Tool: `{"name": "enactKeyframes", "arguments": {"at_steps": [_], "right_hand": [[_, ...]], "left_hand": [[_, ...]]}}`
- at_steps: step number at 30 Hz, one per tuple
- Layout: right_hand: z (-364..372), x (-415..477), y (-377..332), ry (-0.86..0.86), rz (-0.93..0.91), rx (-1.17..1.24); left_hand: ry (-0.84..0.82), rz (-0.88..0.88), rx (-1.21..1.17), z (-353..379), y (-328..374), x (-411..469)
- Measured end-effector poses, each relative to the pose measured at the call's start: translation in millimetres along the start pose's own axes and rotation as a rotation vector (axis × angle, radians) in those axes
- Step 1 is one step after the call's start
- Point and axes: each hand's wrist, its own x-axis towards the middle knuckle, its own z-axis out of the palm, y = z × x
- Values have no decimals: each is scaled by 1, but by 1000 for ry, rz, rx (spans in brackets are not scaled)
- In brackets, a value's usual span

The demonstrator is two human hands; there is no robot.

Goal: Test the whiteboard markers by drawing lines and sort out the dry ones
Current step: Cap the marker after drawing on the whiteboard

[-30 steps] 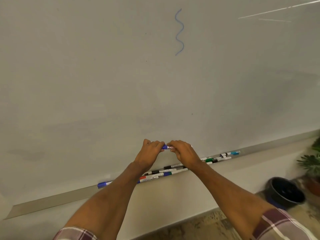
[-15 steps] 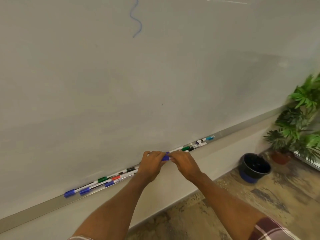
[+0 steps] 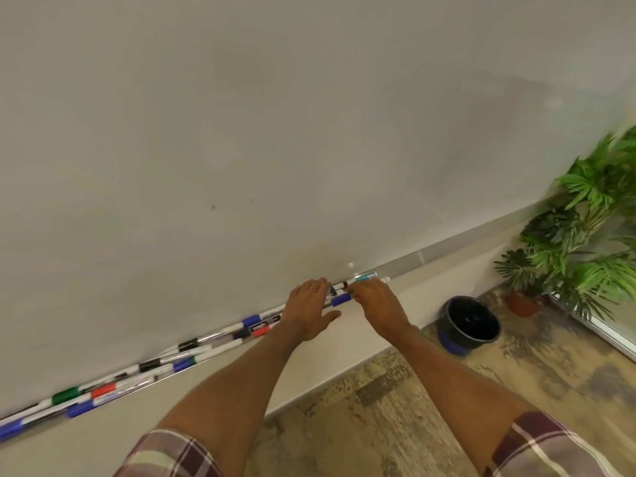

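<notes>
Pinching one blue-capped marker (image 3: 340,299) with right hand (image 3: 377,301), left hand (image 3: 308,309) flat on tray (image 3: 447,251), one black bin (image 3: 469,323)

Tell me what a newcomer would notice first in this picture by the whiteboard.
The left hand and the right hand meet at the whiteboard tray mid-frame, with a blue-capped marker between them. A long row of markers with blue, black, red and green caps lies along the tray toward the lower left. At the right, bright green plants stand on the floor beside a dark bucket.
</notes>
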Motion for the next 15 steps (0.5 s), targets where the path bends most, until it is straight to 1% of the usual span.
{"name": "enactKeyframes", "arguments": {"at_steps": [7,11,15], "right_hand": [[13,8,124,-126,93,-65],[20,20,178,-133,165,-66],[23,32,215,-113,210,-26]], "left_hand": [[-78,14,7,61,52,95],[-126,66,54,86,71,143],[-121,69,63,107,83,179]]}}
